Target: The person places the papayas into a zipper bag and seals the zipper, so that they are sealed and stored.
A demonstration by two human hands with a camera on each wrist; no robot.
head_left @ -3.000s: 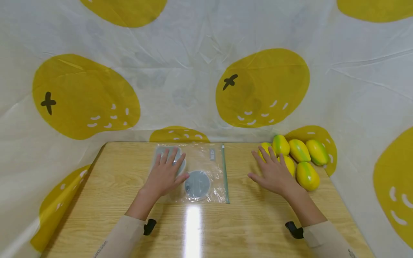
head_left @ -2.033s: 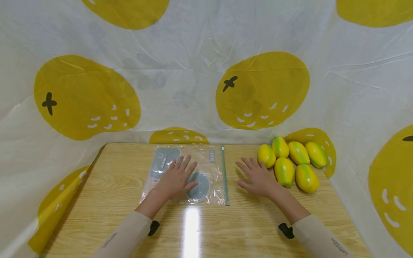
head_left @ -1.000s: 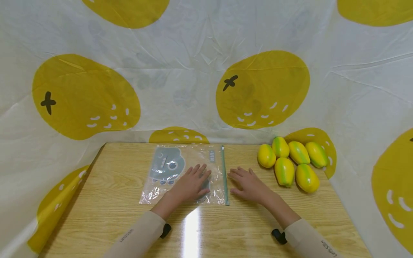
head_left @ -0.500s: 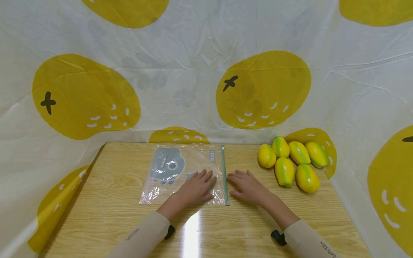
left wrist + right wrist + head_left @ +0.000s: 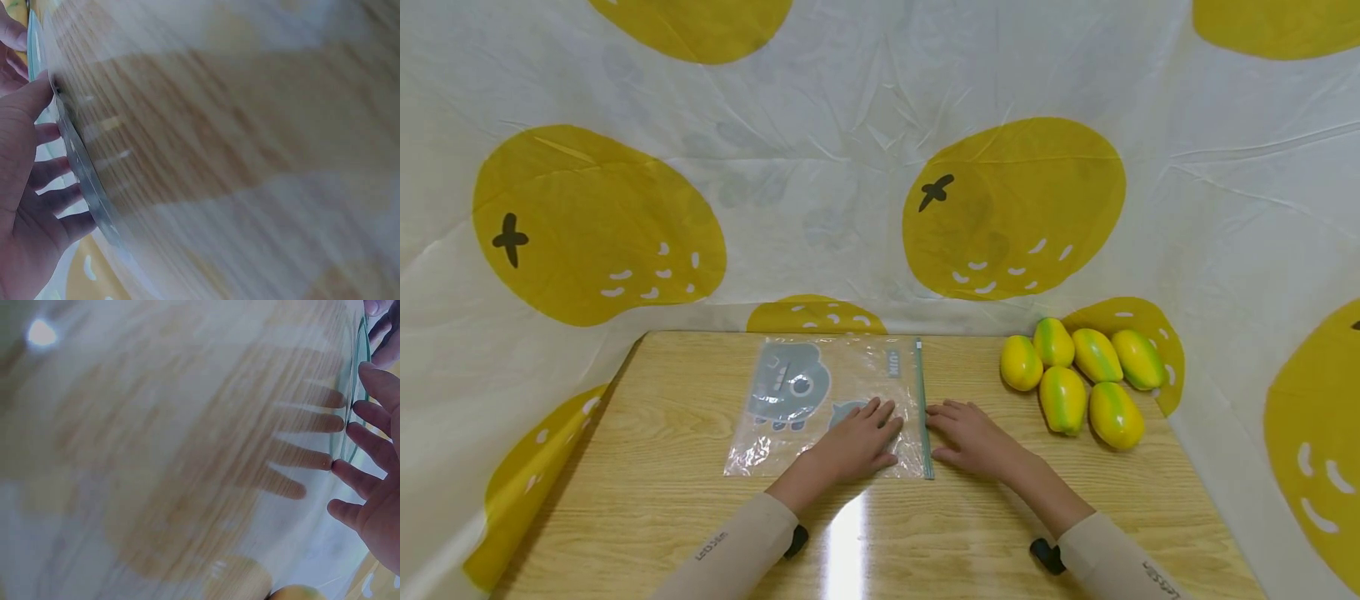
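A clear plastic zip bag (image 5: 857,367) with a grey-blue cartoon print lies flat on the wooden table. Its green zip edge (image 5: 922,392) faces right. My left hand (image 5: 856,442) lies over the bag's right part with fingers extended, covering much of the round print there; in the left wrist view its fingertips (image 5: 80,222) touch down on the bag. Just right of the zip edge is my right hand (image 5: 973,442), its fingers loosely bent and fingertips right at the green strip. The right wrist view shows these fingers (image 5: 375,440) spread along that edge, pinching nothing.
Several yellow mangoes (image 5: 1063,402) with green stripes sit grouped at the table's back right. A white curtain (image 5: 820,167) with large yellow fruit prints rises behind and beside the table (image 5: 685,425). A bright light reflection crosses the front middle.
Both hands have come inward and nearer me: the left slid rightward across the bag, the right left the mangoes for the zip edge. In the last half second they barely moved.
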